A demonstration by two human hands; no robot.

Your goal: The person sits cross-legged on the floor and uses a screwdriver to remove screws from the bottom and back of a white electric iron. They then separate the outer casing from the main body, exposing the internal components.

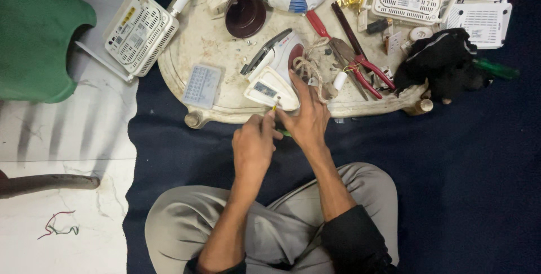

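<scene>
At nine o'clock a green plastic tub (35, 32) is sitting on the marble floor (67, 139), out of the working area. Just beside it, at ten o'clock, a white router (140, 33) is lying face down, half on the floor and half against the round cream tray (211, 46), seemingly parked there as a job waiting its turn. On the tray a pale blue key pad (202, 85) is resting flat near the rim, within easy reach.

At the centre the left hand (253, 141) is closing its fingers around a thin yellow-tipped screwdriver (275, 104), bringing the tip to the near edge of the white electric iron (275, 71), which is lying tilted at the tray's near edge at twelve o'clock from the hands. The right hand (307, 113) is pressing spread fingers onto the iron's body, likely steadying it against the tool's push, beside its coiled cord (309, 68).

Towards one o'clock red-handled pliers (360, 63) are lying open-legged, handy. At two o'clock a black cloth (442, 63) is slumping over the tray's edge onto the dark mat (479, 167)
</scene>
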